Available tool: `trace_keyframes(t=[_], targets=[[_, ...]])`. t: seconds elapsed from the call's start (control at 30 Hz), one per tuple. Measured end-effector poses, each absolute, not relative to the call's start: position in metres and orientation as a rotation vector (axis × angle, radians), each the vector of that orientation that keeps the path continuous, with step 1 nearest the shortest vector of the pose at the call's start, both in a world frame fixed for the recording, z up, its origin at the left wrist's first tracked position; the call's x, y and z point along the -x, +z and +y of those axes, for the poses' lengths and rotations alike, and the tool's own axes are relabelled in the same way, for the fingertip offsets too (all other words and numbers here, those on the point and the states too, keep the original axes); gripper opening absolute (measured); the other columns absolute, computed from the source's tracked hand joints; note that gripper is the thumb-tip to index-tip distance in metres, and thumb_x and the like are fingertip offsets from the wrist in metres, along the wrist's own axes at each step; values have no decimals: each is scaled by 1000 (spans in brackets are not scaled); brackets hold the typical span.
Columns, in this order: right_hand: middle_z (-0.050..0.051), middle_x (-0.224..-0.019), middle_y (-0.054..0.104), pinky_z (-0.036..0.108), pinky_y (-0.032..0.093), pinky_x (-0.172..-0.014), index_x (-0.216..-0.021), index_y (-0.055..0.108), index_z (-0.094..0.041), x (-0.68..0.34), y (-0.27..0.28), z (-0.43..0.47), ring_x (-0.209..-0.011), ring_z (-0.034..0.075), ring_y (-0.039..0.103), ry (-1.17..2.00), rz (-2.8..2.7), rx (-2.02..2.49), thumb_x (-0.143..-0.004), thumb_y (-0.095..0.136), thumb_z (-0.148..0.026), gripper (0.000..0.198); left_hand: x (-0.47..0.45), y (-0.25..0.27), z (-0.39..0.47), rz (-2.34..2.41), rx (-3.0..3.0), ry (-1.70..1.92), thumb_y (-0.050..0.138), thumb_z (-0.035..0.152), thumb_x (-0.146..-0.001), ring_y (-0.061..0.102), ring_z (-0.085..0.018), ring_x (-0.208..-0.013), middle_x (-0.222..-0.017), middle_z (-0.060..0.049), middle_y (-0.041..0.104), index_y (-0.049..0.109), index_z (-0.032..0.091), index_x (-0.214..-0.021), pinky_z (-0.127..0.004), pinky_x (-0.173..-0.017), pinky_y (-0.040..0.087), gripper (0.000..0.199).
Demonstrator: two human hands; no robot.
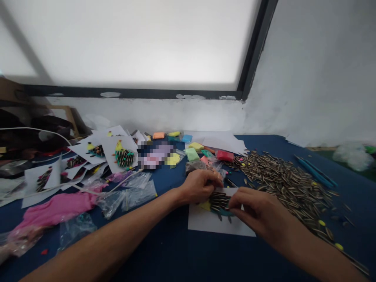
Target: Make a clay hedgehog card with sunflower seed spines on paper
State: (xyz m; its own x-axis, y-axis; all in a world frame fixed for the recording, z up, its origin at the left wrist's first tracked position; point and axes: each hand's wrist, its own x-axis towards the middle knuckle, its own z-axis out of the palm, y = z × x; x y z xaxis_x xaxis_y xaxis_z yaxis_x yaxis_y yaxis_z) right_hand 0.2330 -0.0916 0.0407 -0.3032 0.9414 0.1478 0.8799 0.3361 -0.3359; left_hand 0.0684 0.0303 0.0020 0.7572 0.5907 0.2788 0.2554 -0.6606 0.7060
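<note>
A white paper card (202, 221) lies on the blue table in front of me. On it is a hedgehog-like figure of striped sunflower seeds (219, 201) pressed into teal and yellow clay. My left hand (199, 186) rests over the card's upper left part with fingers curled together; what they hold, if anything, is hidden. At the figure's right side, my right hand (258, 209) pinches thumb and fingers together, touching or nearly touching the seeds. Anything between those fingertips is too small to make out.
A large spread of loose sunflower seeds (282, 180) covers the right, beside blue tweezers (317, 172). Behind my hands lie clay packs, including a red one (225, 156). To the left are finished seed cards (120, 152), pink clay (58, 209) and clear plastic bags (139, 196).
</note>
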Motion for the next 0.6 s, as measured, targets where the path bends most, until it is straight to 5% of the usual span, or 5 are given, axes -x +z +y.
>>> trace_keyframes(t=[0.6], targets=[[-1,-73,62,23,39,-58,-76,59,-22,-225,36,-93,-64,13,57,217,-2310,1669,-82,51,-10,16,-68,4,30,619,-2289,674,42,-1,-61,59,-12,-74,-83,0,69,74,16,-84,-20,-70,45,43]])
